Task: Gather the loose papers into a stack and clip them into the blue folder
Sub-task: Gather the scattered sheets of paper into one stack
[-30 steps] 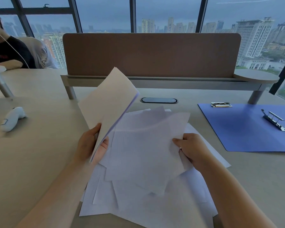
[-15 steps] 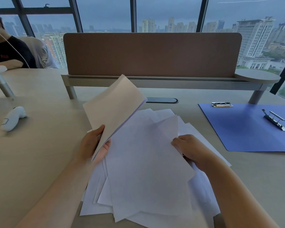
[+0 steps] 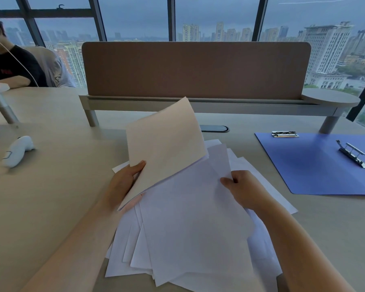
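Gathering is partly done: a small stack (image 3: 167, 144) is clamped in the left hand (image 3: 122, 180), while 1 sheet (image 3: 194, 218) is pinched by the right hand (image 3: 244, 188). Loose papers (image 3: 126, 256) remain on the table (image 3: 51, 197); the blue folder (image 3: 316, 165) lies open, unfilled, to the right.

Two bare forearms reach in from the bottom edge, no sleeves, watch, rings or bands visible on either; the left hand (image 3: 122, 182) and right hand (image 3: 243, 189) are uncovered, without gloves, nails short and unpainted.
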A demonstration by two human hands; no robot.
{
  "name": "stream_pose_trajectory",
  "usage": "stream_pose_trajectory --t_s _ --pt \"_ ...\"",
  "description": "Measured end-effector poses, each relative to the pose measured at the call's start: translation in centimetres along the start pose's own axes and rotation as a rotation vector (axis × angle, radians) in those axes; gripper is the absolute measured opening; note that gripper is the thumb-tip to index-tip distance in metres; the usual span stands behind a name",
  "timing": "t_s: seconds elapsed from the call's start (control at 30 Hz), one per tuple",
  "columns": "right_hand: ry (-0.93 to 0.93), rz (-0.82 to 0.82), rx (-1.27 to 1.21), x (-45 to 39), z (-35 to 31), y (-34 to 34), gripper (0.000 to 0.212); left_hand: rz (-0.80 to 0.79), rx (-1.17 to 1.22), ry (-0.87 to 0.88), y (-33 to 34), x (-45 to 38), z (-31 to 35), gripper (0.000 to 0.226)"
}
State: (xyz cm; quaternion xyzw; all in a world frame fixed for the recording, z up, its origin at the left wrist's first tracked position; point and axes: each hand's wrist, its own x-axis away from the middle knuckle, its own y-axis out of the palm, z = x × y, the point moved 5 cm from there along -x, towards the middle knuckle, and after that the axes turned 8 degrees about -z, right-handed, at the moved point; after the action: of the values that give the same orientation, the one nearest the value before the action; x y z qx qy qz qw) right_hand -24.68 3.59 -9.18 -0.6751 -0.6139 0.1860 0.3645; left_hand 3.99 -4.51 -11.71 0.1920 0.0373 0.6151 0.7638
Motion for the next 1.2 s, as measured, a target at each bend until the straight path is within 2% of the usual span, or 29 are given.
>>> stream_pose_trajectory --t_s 0.17,0.27,0.4,0.5,0.57,0.63,0.73,0.77,0.83,0.97,1.07,1.2 --pt "0.011 0.000 -0.054 0.1 0.3 -0.1 0.046 0.050 -0.105 0.028 -0.8 0.2 0.8 0.020" --pt "-0.006 -0.056 -0.027 0.4 0.1 0.1 0.035 0.073 -0.127 0.029 -0.3 0.4 0.8 0.018" --pt "-0.046 -0.079 0.071 0.5 -0.2 0.4 0.048 0.054 -0.060 0.048 -0.7 0.2 0.9 0.030" --pt "-0.097 -0.094 0.059 0.6 -0.5 0.4 0.049 0.043 0.020 0.061 -0.6 0.4 0.9 0.012" --pt "-0.114 -0.091 0.004 0.6 -0.4 0.5 0.048 0.075 0.085 0.053 -0.5 0.5 0.7 0.009" --pt "-0.125 -0.067 -0.081 0.5 -0.3 0.5 0.037 0.066 0.099 0.073 -0.9 0.7 1.1 0.012" --pt "-0.161 -0.005 -0.283 0.5 -0.4 0.2 0.014 0.098 0.072 0.041 -2.2 0.3 1.2 0.048" --pt "-0.176 0.005 -0.364 0.6 -0.5 0.0 0.014 0.128 0.029 0.044 -2.2 0.4 1.5 0.047" --pt "-0.192 0.001 -0.525 1.0 -0.7 -0.2 0.031 0.175 -0.051 0.085 -2.1 0.6 1.9 0.034" --pt "-0.222 -0.037 -0.722 1.1 -0.6 -0.2 0.042 0.171 -0.021 0.151 -0.7 1.2 2.1 0.018" --pt "-0.241 -0.081 -0.825 1.0 -0.6 -0.2 0.043 0.102 0.078 0.132 0.3 1.5 1.9 0.025" --pt "-0.277 -0.155 -0.930 1.1 -1.1 0.1 0.042 0.033 0.021 0.093 0.9 1.6 1.4 0.028"
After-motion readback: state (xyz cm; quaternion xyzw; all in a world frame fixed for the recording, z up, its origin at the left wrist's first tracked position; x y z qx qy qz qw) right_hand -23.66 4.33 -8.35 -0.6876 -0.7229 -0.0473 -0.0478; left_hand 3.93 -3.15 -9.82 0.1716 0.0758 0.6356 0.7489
